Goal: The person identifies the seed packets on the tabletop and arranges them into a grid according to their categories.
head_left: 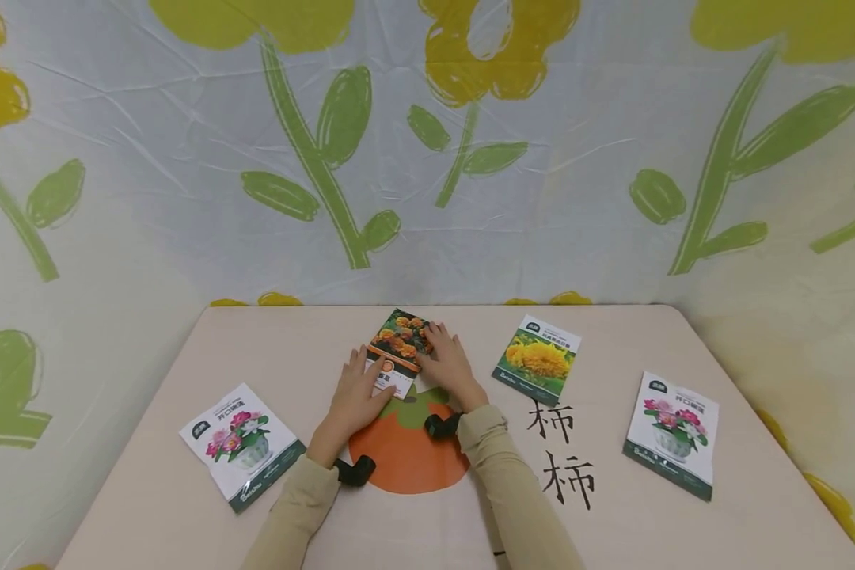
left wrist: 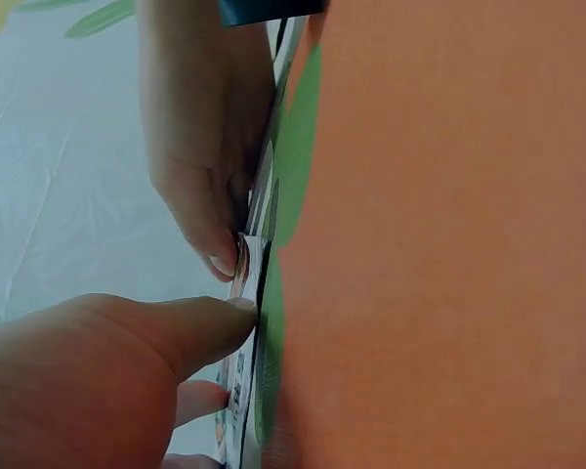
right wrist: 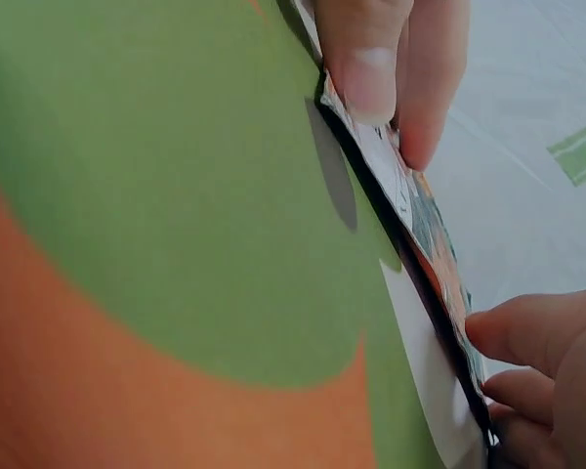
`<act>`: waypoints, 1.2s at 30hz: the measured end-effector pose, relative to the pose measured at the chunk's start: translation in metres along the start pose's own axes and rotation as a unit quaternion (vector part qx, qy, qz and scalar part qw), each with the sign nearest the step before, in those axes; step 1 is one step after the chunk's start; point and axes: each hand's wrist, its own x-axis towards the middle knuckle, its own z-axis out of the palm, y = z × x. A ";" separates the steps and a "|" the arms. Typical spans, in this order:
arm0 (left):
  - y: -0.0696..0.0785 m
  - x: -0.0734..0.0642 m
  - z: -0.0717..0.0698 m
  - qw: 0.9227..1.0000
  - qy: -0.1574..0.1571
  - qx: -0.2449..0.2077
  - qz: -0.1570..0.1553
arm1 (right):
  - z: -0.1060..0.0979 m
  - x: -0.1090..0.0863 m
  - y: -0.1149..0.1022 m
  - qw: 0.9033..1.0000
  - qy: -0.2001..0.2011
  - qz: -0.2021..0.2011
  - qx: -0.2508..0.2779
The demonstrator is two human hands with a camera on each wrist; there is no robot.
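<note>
A seed packet (head_left: pixel 399 340) with orange flowers on its front lies slanted near the table's back edge, between both hands. My left hand (head_left: pixel 356 393) rests on its lower left side, fingers extended over the printed face. My right hand (head_left: pixel 452 366) touches its right side with fingers stretched forward. In the left wrist view, the left thumb (left wrist: pixel 210 327) presses near the packet's edge (left wrist: pixel 242 376). In the right wrist view, the right thumb (right wrist: pixel 518 327) touches the packet's printed face (right wrist: pixel 435 244). The hands cover parts of the packet.
A yellow-flower packet (head_left: pixel 537 360) lies to the right of the hands. Packets with pink potted flowers lie at the left (head_left: pixel 242 447) and far right (head_left: pixel 672 435). The pale table (head_left: pixel 150 499) bears a printed orange persimmon (head_left: pixel 409 459) and black characters (head_left: pixel 568 479).
</note>
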 end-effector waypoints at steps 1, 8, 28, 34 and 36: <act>0.002 0.000 -0.001 1.000 -0.006 0.002 -0.003 | 0.000 0.001 0.000 1.000 -0.003 -0.001 0.001; 0.010 -0.002 -0.003 1.000 -0.025 0.004 -0.017 | 0.000 0.007 0.006 1.000 -0.022 -0.012 -0.016; 0.033 -0.005 -0.002 0.998 -0.023 0.034 -0.046 | -0.011 0.017 0.008 0.995 -0.086 -0.044 -0.024; 0.037 -0.005 0.000 0.998 -0.023 0.039 -0.051 | -0.015 0.019 0.007 0.993 -0.107 -0.044 -0.019; 0.038 -0.006 0.000 0.998 -0.022 0.039 -0.053 | -0.016 0.019 0.007 0.993 -0.113 -0.043 -0.012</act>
